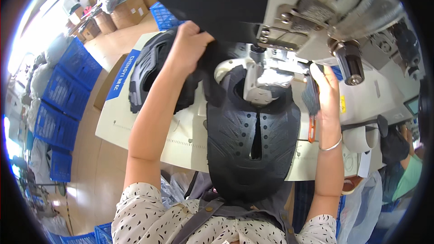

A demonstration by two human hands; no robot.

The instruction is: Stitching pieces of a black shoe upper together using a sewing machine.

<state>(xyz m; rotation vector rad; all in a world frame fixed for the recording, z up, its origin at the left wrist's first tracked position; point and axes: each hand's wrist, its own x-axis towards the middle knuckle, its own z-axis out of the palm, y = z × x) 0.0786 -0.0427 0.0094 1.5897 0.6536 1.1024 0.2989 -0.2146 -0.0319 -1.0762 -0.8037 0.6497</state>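
Observation:
A black shoe upper [230, 142] with two rows of eyelets and a slit down its middle hangs over the sewing machine's post [264, 88], toe end toward me. My left hand [187, 47] is closed on a black flap at the far left of the upper; its fingertips are partly hidden. Right of the machine head, my right hand [327, 88] pinches a ribbed dark-grey piece [310, 94]; how it joins the upper is hidden. Below that piece, an orange loop [312, 129] hangs by my wrist. The needle area is partly hidden by glare.
Black-grey shoe uppers [147, 72] are stacked left on the pale machine table [122, 124]. The machine head [303, 13] overhangs from the upper right, with a dark cylindrical knob [350, 65]. Blue crates [56, 126] line the left side; cardboard boxes [129, 11] stand beyond. A co-worker's green sleeve [407, 178] shows right.

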